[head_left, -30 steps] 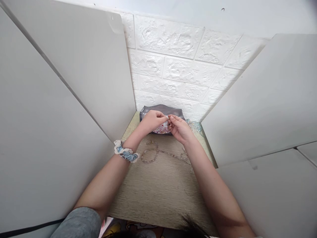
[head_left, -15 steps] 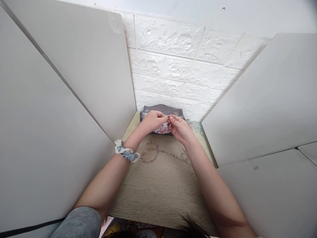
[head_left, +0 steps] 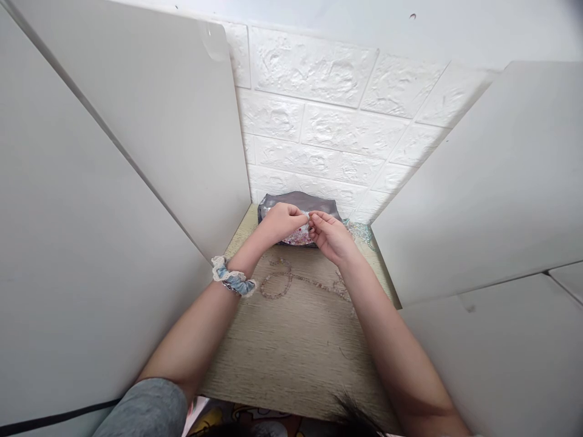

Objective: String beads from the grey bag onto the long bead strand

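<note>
My left hand (head_left: 282,221) and my right hand (head_left: 330,237) meet at the fingertips. Between them they pinch a small pale bead (head_left: 308,214), too small to make out clearly. Any thread through it is hidden. Just behind my hands lies a dark grey pouch (head_left: 298,200) with pink-and-white beads (head_left: 296,241) showing under my fingers. A loose strand of small beads (head_left: 276,285) lies in loops on the woven mat (head_left: 291,346), nearer me than my hands. A blue scrunchie with a lace edge (head_left: 233,280) circles my left wrist.
White panels (head_left: 136,152) stand on both sides of the narrow mat, and a white embossed brick wall (head_left: 319,121) rises behind it. A small heap of pale greenish beads (head_left: 359,232) lies to the right of the pouch.
</note>
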{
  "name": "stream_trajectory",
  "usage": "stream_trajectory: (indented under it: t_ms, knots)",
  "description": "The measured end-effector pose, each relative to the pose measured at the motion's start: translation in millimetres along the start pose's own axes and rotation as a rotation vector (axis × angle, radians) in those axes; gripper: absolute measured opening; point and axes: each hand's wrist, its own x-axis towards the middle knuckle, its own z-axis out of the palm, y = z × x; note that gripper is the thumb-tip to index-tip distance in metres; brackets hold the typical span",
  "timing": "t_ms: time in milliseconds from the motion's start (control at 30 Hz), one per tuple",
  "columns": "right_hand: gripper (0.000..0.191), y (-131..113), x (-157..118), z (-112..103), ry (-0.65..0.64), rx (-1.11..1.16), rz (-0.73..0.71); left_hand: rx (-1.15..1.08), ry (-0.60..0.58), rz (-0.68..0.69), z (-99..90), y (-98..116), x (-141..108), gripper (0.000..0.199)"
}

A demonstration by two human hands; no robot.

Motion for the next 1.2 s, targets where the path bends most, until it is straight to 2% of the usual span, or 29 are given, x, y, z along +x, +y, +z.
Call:
stream_trajectory:
  t_ms: [567,833,1067,1200]
  knots:
    - [0.018,2.0,0.0,-0.7,-0.012,-0.061,-0.026,-0.028,-0.037,-0.007,-0.5,-1.5,0.7,0.028]
    - [0.020,1.1,-0.2,0.1,0.003,-0.108,-0.045,-0.169,-0.134,-0.089,-0.4,-2.1,1.2,0.025]
    - [0.024,-2.2,-2.9,1.0,0.042,-0.157,-0.079,-0.368,-0.229,-0.118,-0.6,1.5,-2.4,0.031]
    - [0.027,-4.1,-6.0,5.2,0.044,-0.173,-0.092,-0.472,-0.192,-0.174,2.4,0.3,-1.2,0.032]
